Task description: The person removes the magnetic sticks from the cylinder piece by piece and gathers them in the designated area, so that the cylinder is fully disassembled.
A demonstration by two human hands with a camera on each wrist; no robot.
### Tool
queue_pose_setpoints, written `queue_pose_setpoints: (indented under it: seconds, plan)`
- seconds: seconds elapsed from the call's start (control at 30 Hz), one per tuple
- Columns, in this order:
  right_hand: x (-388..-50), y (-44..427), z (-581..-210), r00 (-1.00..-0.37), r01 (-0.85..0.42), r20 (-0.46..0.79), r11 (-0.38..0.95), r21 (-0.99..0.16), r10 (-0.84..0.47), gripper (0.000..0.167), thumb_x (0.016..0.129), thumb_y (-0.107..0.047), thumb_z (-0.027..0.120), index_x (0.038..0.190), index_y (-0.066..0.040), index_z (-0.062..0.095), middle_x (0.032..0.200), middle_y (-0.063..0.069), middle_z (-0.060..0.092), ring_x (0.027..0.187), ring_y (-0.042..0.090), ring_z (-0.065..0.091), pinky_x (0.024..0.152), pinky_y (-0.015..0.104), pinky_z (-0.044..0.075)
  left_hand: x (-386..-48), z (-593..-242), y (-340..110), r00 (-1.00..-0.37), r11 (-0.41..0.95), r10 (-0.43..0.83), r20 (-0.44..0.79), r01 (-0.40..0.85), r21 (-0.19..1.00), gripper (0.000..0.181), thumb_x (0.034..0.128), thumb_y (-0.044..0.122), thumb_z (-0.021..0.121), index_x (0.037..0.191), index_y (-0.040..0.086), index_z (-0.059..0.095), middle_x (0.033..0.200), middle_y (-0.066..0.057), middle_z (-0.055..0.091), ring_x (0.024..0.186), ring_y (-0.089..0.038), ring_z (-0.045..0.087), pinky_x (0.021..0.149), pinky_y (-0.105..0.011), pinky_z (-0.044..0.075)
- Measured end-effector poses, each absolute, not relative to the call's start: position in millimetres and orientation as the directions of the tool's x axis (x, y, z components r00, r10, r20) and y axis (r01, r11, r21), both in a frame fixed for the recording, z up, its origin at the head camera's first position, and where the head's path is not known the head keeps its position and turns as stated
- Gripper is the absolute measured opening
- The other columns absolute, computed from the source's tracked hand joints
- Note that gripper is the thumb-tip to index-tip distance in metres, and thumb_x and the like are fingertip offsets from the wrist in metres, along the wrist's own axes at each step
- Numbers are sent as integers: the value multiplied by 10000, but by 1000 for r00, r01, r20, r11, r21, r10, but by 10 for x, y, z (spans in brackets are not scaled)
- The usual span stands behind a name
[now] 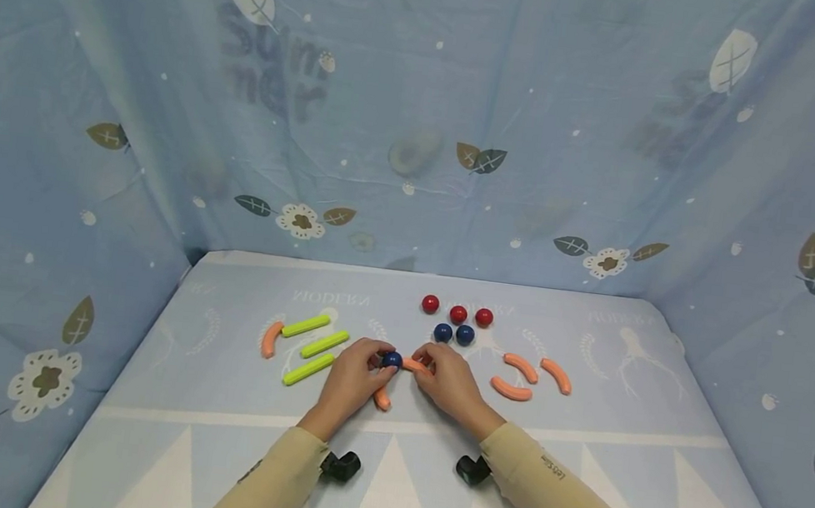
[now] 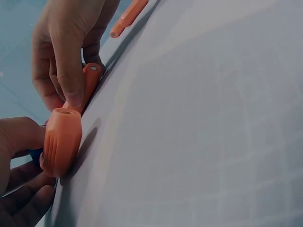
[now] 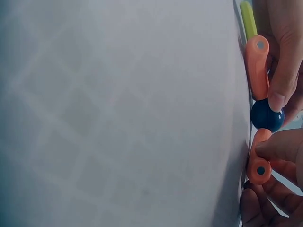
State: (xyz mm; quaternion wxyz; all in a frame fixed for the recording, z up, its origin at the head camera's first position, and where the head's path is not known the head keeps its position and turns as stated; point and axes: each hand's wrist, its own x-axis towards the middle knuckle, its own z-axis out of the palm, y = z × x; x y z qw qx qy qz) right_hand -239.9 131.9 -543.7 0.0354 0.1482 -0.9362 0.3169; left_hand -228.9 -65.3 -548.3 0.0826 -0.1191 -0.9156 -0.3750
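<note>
My left hand (image 1: 356, 374) pinches a dark blue ball (image 1: 391, 359) between thumb and fingers, low over the table. One orange curved rod (image 1: 382, 399) joins the ball on the near side, below the left fingers. A second orange curved rod (image 1: 413, 364) is pinched by my right hand (image 1: 449, 380), its inner end against the ball's right side. In the right wrist view the ball (image 3: 267, 115) sits between both rods, the right thumb pressing on the lower rod (image 3: 260, 170). In the left wrist view the near rod (image 2: 61, 142) covers most of the ball.
Three lime green straight rods (image 1: 309, 369) and an orange curved rod (image 1: 271, 340) lie to the left. Behind the hands are three red balls (image 1: 458, 314) and two blue balls (image 1: 443, 333). Three orange curved rods (image 1: 510, 389) lie right. A patterned curtain (image 1: 417, 104) surrounds the table.
</note>
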Motion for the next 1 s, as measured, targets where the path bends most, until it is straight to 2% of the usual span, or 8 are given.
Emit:
queue_pose_setpoints:
  seconds: [0.3,0.57,1.0]
  plan:
    - [-2385,1415,-5372,-949,-314,197,743,-591,-244,160,876,-86,759,1020,-147,724,898,-32,632,742,110,546,642,290,488,-2281,-5475,-633,-961,686,158,229,273,674,291,889,228,809,1161,152,736,1011,-6,666,846,-122,624,738,-316,534]
    - [-2420,1690,-5337,-973,-228,167,761,-608,-158,170,906,-109,751,1072,-139,728,926,-12,652,773,143,564,675,315,505,-2278,-5485,-648,-962,687,157,224,269,675,290,891,233,807,1163,161,737,1003,2,669,843,-113,623,742,-314,538]
    - [-2490,1920,-5354,-987,-153,118,823,-547,-106,150,910,-122,754,1059,-137,750,915,-4,651,767,178,533,673,336,468,-2273,-5488,-658,-962,685,157,225,270,676,286,895,231,805,1164,165,738,988,5,661,837,-116,615,743,-306,530]
